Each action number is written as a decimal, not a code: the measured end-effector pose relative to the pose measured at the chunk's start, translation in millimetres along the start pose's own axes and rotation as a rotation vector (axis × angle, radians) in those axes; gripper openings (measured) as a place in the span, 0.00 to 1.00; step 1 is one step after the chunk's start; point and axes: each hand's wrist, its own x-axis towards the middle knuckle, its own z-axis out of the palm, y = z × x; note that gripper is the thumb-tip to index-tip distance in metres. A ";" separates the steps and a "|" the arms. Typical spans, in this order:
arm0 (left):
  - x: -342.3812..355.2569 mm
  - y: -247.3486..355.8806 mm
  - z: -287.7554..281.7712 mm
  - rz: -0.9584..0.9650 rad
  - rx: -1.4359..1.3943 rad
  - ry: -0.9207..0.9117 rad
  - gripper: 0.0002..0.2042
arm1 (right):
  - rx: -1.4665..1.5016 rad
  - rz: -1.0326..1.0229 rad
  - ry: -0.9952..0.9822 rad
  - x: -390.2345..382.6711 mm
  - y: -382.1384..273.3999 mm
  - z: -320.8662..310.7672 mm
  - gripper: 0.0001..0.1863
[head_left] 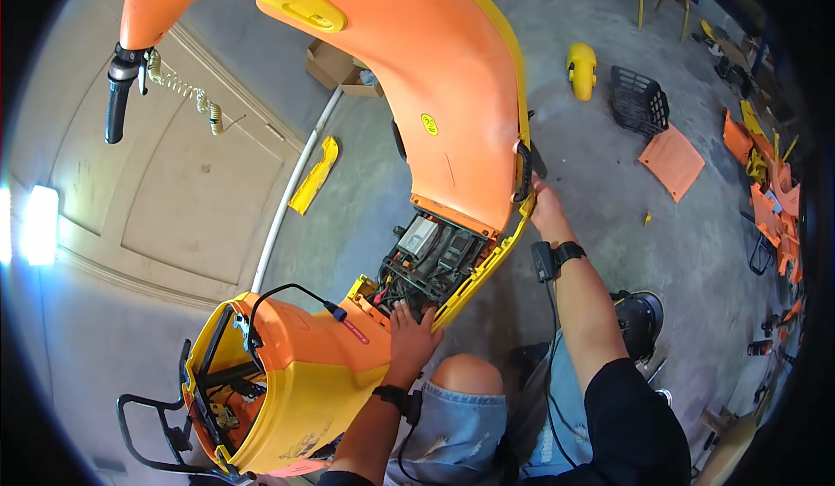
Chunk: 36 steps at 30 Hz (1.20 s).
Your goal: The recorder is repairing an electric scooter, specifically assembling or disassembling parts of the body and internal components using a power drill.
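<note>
An orange and yellow electric scooter [461, 95] fills the middle, with its floor compartment open. Inside that bay sit a silver controller box [419, 236], black parts and wiring. My left hand [412, 343] rests on the bay's rear edge, fingers stretched forward near the cables. My right hand [546, 205] is at the scooter's right side, against the yellow side trim [487, 269], close to a black footrest-like piece [537, 161]. Its fingers are partly hidden, so any grip is unclear. A black cable with a blue connector [336, 311] lies over the orange rear body, beside the open seat area.
A yellow curved panel [315, 176] lies left of the scooter near a white pipe [296, 190]. On the floor to the right are a yellow fender [582, 70], a black basket [639, 102] and an orange panel [672, 163]. More panels [770, 190] are piled far right.
</note>
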 end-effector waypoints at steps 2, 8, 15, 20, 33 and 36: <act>-0.7 -0.5 -0.2 0.011 0.027 0.002 0.27 | 0.006 -0.013 -0.005 2.1 -0.7 -4.4 0.12; -3.1 -0.8 -0.7 0.037 0.028 0.035 0.27 | -0.110 -0.167 0.156 6.9 -11.4 -24.4 0.07; -4.7 -2.3 3.9 0.062 0.064 0.053 0.27 | -0.112 -0.189 0.196 14.6 -14.8 -37.7 0.09; -5.9 -4.4 8.2 0.093 0.065 0.102 0.28 | -0.232 -0.183 0.313 27.1 -12.6 -41.9 0.12; -5.5 -12.7 23.2 0.148 0.185 0.136 0.28 | -0.368 -0.177 0.269 13.0 -26.4 -32.3 0.19; -5.6 -13.4 23.2 0.108 0.084 0.046 0.28 | -0.418 -0.225 0.326 15.0 -24.8 -34.5 0.20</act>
